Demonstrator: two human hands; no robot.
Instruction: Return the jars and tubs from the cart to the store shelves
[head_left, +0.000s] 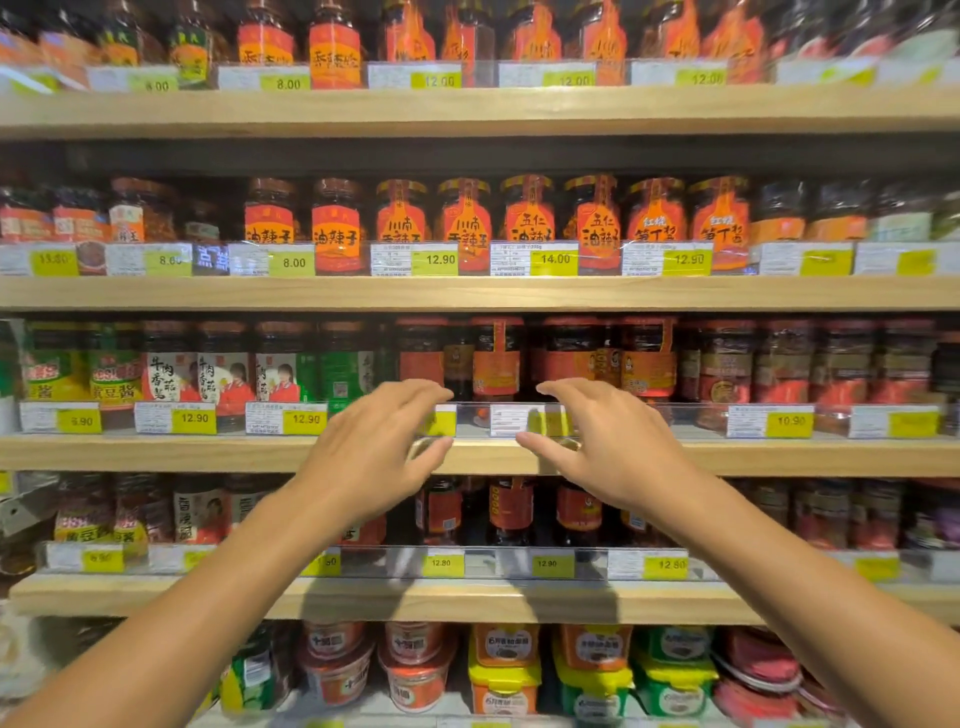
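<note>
- Head view: the jars with dark contents and orange-red labels stand on the third shelf from the top, behind a clear plastic rail carrying the price tags. No cart shows in this view.
- Left hand and right hand both reach toward that row, palms facing each other, near but apart. Neither grip has hold of anything: fingers are spread and gently curved, thumbs low, close to the shelf's front edge.
- Fingertips are level with the rail; whether they touch it I cannot tell. The gap between the hands lines up with the darker slot between two jars.
- Judgement: the step looks like either a release just finished or a straightening of the row; the picture alone does not settle which.
- To do it well: keep the palms parallel, seat the jar fully behind the rail, label outward, in line with its neighbours and matching tag.
- Risk: the glass jars are packed close, so a sideways nudge could knock one against another.
- Further out: tubs with red lids sit on the lowest shelf, and more chilli-sauce jars on the shelf above.
</note>
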